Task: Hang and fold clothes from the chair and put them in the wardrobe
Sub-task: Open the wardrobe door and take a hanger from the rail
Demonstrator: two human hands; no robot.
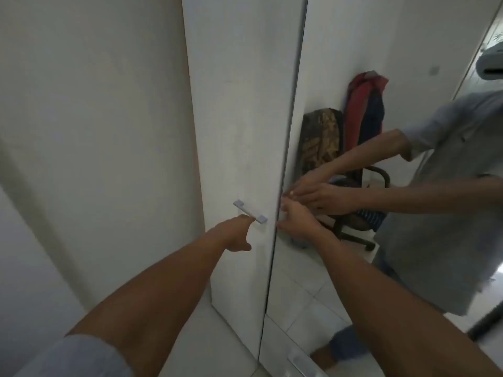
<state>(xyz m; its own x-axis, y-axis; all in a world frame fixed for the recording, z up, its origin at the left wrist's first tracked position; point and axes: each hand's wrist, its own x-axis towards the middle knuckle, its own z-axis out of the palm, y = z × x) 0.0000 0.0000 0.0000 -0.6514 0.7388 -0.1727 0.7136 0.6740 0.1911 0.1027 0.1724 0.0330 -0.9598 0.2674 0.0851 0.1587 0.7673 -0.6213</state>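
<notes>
A white wardrobe door (239, 104) stands shut in front of me, with a mirrored door (340, 36) to its right. My left hand (235, 234) reaches to the silver bar handle (250, 211), and its fingertips hook onto the bar's lower end. My right hand (296, 220) is at the mirrored door's left edge, by the gap between the doors, with its fingers curled onto that edge. The mirror reflects an office chair (356, 229) behind me. Red and blue clothes (364, 110) and a camouflage garment (322, 137) hang over the chair.
A plain white wall (95, 131) runs along the left of the wardrobe. Pale floor tiles (307, 300) show in the mirror, along with my reflection in a grey shirt (449, 200). A second handle (302, 361) sits low on the mirrored door.
</notes>
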